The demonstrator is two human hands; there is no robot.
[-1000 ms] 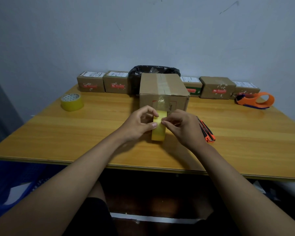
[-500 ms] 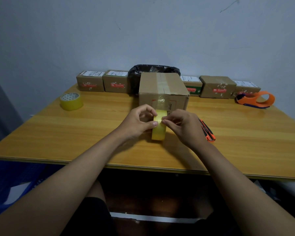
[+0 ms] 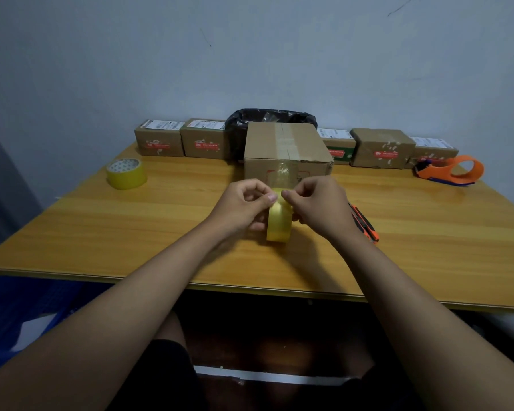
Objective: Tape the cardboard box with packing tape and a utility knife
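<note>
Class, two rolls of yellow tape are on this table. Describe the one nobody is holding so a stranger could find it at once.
Start at the wooden table and look to its far left part. The spare tape roll lies flat there, alone, well left of the big cardboard box. Unlike the held tape roll, which stands on edge between both hands, it shows its pale core facing up.

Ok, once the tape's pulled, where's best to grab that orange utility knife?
Probably by the handle's near end. The utility knife lies flat on the table, just right of the right hand, which hides its far end, so I cannot tell where the blade is. Come down from above with that hand, fingers across the narrow body.
</note>
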